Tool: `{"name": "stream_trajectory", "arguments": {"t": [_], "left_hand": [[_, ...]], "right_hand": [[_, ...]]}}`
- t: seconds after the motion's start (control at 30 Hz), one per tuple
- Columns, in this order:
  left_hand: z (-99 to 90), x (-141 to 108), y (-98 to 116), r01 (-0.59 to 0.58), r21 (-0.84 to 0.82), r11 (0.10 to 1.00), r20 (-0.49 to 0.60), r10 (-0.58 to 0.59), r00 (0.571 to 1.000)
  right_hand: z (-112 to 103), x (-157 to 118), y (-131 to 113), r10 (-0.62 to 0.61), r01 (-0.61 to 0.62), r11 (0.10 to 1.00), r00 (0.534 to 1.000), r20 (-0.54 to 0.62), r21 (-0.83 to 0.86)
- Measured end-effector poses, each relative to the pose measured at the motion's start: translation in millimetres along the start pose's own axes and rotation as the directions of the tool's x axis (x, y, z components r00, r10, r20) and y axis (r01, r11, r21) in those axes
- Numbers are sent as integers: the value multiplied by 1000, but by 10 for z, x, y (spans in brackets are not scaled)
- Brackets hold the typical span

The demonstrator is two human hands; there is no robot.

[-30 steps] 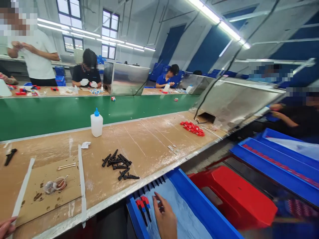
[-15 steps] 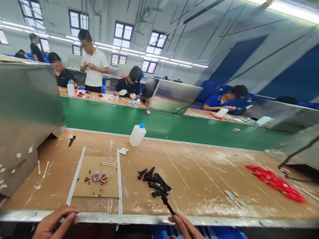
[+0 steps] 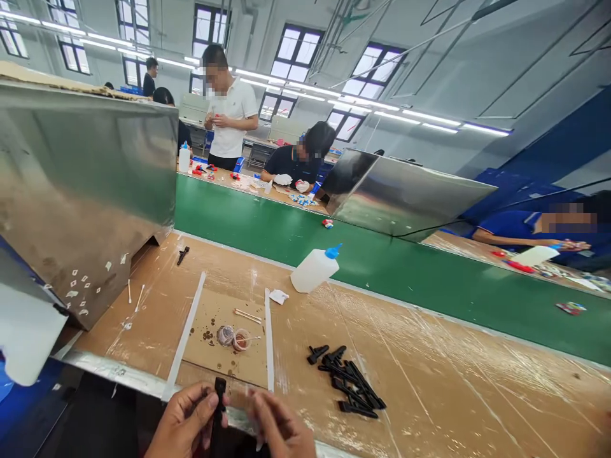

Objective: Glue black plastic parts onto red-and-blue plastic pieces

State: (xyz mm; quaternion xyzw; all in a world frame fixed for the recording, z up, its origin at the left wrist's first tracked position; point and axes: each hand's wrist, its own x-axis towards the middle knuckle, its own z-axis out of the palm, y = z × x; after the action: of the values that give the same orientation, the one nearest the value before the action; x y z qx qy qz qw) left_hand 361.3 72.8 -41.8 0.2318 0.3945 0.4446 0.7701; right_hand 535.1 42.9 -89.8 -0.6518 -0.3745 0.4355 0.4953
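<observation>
My left hand (image 3: 188,416) pinches a small black plastic part (image 3: 219,387) upright between thumb and fingers, at the table's front edge. Just to its right is my right hand (image 3: 284,423), slightly blurred, fingers loosely bent and apart, with nothing visible in them. Beyond the hands lies a cardboard mat (image 3: 200,353) between white tape strips. On it sit two small round cups, one a cup of brownish stuff (image 3: 241,340) with a cotton swab in it, and a pair of cotton swabs (image 3: 247,315). A pile of similar black parts (image 3: 351,381) rests right of the mat.
A white bottle with a blue nozzle (image 3: 315,270) stands behind the mat, beside a crumpled white tissue (image 3: 279,297). One black part (image 3: 182,256) lies far left, near a metal partition (image 3: 95,191). Across the green belt (image 3: 248,219), several people sit or stand at benches.
The black part has passed from my right hand to my left hand. Both hands have come together in front of the mat. The view has turned left.
</observation>
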Motion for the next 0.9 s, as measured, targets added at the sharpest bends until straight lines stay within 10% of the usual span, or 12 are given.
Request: {"name": "stream_trajectory", "arguments": {"t": [0.07, 0.23, 0.9], "left_hand": [[-2, 36, -50, 55, -146, 988, -45, -62, 997], [-68, 91, -152, 139, -290, 947, -4, -147, 989], [-96, 75, -5, 244, -268, 932, 162, -206, 965]], "right_hand": [[-71, 222, -234, -107, 84, 988, 979, -173, -131], [-27, 626, -592, -319, 269, 884, 945, -72, -383], [128, 583, -752, -484, 406, 810, 870, -91, -424]]}}
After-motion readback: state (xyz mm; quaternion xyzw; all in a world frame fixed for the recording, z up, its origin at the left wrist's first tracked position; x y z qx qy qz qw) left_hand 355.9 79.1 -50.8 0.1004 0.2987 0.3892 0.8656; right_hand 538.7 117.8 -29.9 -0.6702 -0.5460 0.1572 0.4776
